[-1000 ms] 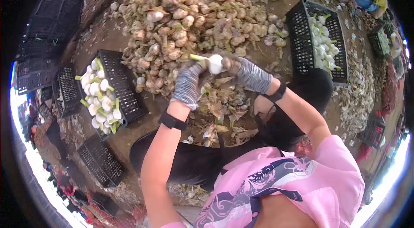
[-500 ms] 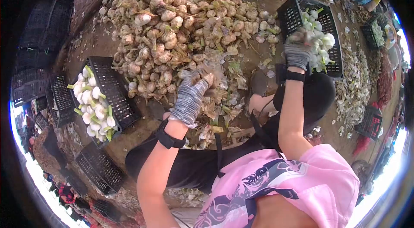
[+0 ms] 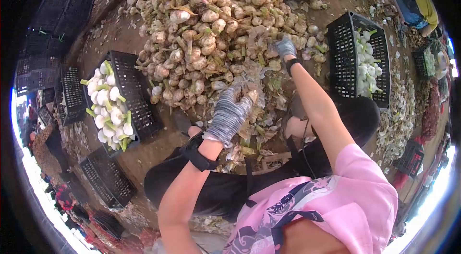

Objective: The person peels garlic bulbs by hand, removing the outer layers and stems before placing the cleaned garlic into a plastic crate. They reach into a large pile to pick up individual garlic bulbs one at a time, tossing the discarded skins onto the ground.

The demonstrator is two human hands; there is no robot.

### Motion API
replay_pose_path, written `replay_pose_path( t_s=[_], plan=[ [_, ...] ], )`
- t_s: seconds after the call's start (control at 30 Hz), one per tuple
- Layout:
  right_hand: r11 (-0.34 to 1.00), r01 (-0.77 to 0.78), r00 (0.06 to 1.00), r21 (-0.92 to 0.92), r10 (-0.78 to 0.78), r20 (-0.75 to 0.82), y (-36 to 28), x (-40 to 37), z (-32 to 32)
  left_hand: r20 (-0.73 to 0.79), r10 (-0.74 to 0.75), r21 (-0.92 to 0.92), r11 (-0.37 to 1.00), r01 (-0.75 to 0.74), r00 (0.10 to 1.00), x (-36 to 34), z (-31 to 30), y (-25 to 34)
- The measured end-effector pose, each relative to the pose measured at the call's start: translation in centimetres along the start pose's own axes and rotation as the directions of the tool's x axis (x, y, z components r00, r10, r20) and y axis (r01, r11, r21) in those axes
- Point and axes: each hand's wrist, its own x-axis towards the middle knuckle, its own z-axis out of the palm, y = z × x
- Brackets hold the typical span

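Note:
Both of my hands wear grey striped gloves. My left hand [image 3: 230, 110], at the centre, has its fingers curled round something brownish, blurred, that I cannot make out. Beyond it spreads a large pile of unpeeled garlic bulbs [image 3: 206, 40] with stems and dry skins. My right hand [image 3: 285, 48] reaches to the right side of this pile, its fingertips against the bulbs; what they hold, if anything, is hidden. Loose papery skins [image 3: 261, 124] lie just right of my left hand. To the right, a black crate [image 3: 342, 57] holds white peeled garlic [image 3: 367, 64].
Another black crate [image 3: 132, 93] on the left is heaped with white garlic bulbs [image 3: 108, 107]. An upturned black crate [image 3: 108, 177] sits below it. My crossed legs [image 3: 206, 191] are in front of me. Another person [image 3: 415, 1] is at the upper right.
My right hand has moved left from the right crate of white garlic to the pile. My left hand remains near the centre, its fingers still curled. The view has shifted slightly.

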Motion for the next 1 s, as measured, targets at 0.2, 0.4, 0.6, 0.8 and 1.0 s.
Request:
replay_pose_path(
  t_s=[0.2,0.4,0.6,0.8,1.0],
  plan=[
    [0.82,0.151,0.97,0.552,-0.23,0.077,-1.1,-7.0,-5.3,-0.077,0.091,-0.104,0.99,-0.099,0.993,2.3,0.1,-2.5],
    [0.369,-0.163,0.858,0.915,-0.405,0.316,-8.2,-16.4,-12.5,0.024,0.339,-0.341,0.887,-0.311,0.941,1.8,0.6,-0.5],
    [0.633,0.131,0.847,0.763,-0.471,0.245,-11.1,-18.2,-14.9,0.027,0.429,-0.392,0.835,-0.385,0.903,0.3,1.2,1.1],
    [0.627,0.156,0.841,0.763,-0.489,0.23,-12.5,-18.6,-16.5,-0.012,0.433,-0.475,0.791,-0.386,0.901,0.2,0.8,1.4],
    [0.636,0.051,0.788,0.77,-0.5,0.36,-12.9,-18.3,-17.3,-0.017,0.469,-0.416,0.8,-0.433,0.883,0.4,-0.3,0.8]
  ],
)
